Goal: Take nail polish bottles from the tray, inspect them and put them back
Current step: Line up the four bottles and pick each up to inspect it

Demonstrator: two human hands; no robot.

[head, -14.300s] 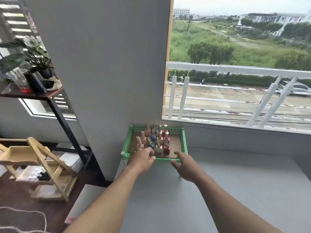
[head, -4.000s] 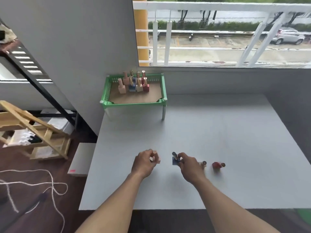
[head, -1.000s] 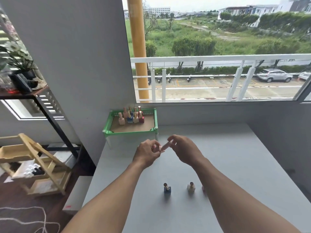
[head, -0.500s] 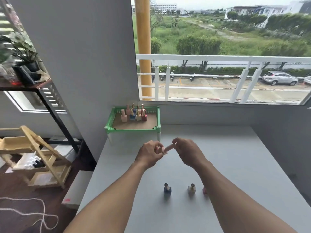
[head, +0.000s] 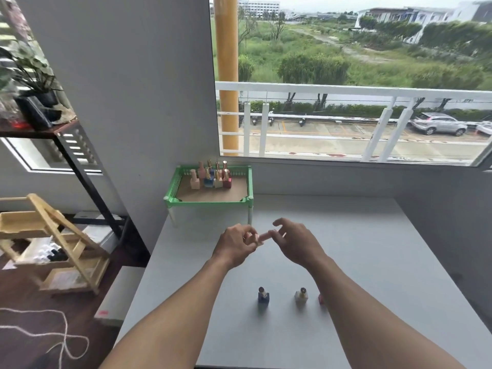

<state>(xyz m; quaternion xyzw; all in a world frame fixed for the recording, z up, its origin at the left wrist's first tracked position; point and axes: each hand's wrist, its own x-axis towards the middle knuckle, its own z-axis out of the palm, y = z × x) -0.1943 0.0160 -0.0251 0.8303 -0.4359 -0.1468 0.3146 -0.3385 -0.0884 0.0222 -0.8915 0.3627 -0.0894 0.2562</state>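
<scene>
Above the grey table (head: 372,249) both my hands are raised. My left hand (head: 235,245) grips the body of a pale pink nail polish bottle (head: 262,237), held sideways. My right hand (head: 294,242) has its thumb and fingertips at the bottle's cap end, with the other fingers spread. A green tray (head: 249,186) on short white legs stands at the table's far left corner and holds several upright bottles. Three bottles stand on the table near me: a blue one (head: 263,296), a white one (head: 301,295) and a pink one (head: 321,299) mostly hidden by my right forearm.
A grey wall stands left of the tray and a window with a white railing runs behind the table. Off the table's left edge are a black shelf with plants (head: 34,102), a wooden rack (head: 50,246) and a white cord (head: 48,339) on the floor.
Since a second ago my hands hold the pink bottle in much the same place. My right hand's fingers have spread out from the cap end. The view has tilted slightly.
</scene>
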